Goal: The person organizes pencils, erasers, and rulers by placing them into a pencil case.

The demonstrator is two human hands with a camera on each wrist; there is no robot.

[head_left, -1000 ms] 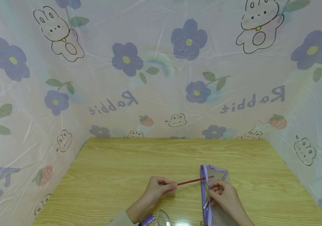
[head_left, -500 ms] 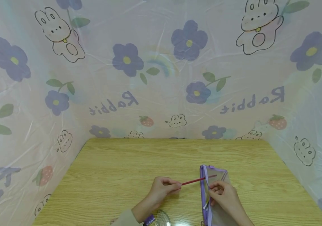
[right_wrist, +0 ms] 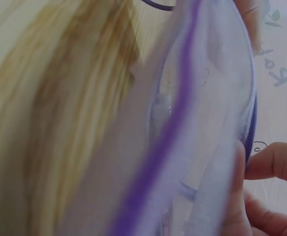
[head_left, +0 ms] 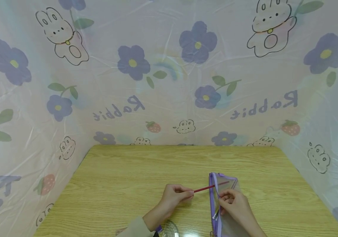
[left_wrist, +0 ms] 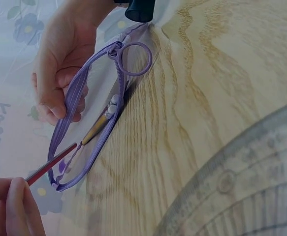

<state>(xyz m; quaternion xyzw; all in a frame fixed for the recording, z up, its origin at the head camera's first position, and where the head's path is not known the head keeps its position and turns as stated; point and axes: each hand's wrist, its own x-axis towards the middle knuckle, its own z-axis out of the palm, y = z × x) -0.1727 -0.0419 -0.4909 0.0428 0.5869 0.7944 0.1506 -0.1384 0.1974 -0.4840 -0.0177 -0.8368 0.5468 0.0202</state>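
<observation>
A slim red pencil [head_left: 203,189] is pinched near one end between the thumb and fingers of my left hand [head_left: 173,197]. Its far end passes through the unzipped opening of a see-through mesh pencil case [head_left: 212,205] with purple zipper edges. My right hand [head_left: 235,202] pinches the right edge of that opening and holds it apart. In the left wrist view the pencil [left_wrist: 49,166] points into the gaping mouth, where gold and white-ended slim items [left_wrist: 96,128] lie. The right wrist view shows the right fingers [right_wrist: 276,162] on the case's rim, with blurred mesh in front.
A clear protractor [head_left: 171,229] lies at the table's front edge, beside a purple object [head_left: 159,228] mostly covered by the left sleeve. The corner of a pinkish flat piece [head_left: 120,231] shows left of the sleeve. Printed cloth [head_left: 169,82] encloses the wooden table [head_left: 127,171].
My left hand has moved right toward the pencil case, sliding the pencil further in. The left sleeve now covers more of the purple object. My right hand stays in place on the rim.
</observation>
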